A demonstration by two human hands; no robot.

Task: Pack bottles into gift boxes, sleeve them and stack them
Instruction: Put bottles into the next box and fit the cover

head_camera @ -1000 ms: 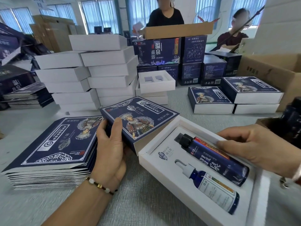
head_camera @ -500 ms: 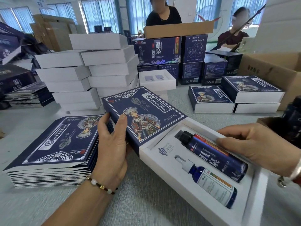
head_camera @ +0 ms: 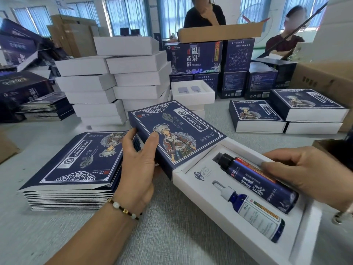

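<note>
You're looking at a bright, evenly daylit room: light pours in through the curtained windows (head_camera: 126, 15) at the back, which glow pale blue and nearly blow out. Shadows on the desk (head_camera: 172, 236) are soft and short, with a mild sheen on the glossy dark bottle (head_camera: 261, 180) and the printed sleeve (head_camera: 177, 131). The wide lens bows straight lines toward the edges, and your right hand (head_camera: 313, 175) and the far corners look smeared and soft.

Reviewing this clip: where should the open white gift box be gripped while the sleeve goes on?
Grip the white gift box at its far right end, where the right hand is. The sleeve, held by the left hand, meets its left end, so that end and the long sides must stay free.
</note>
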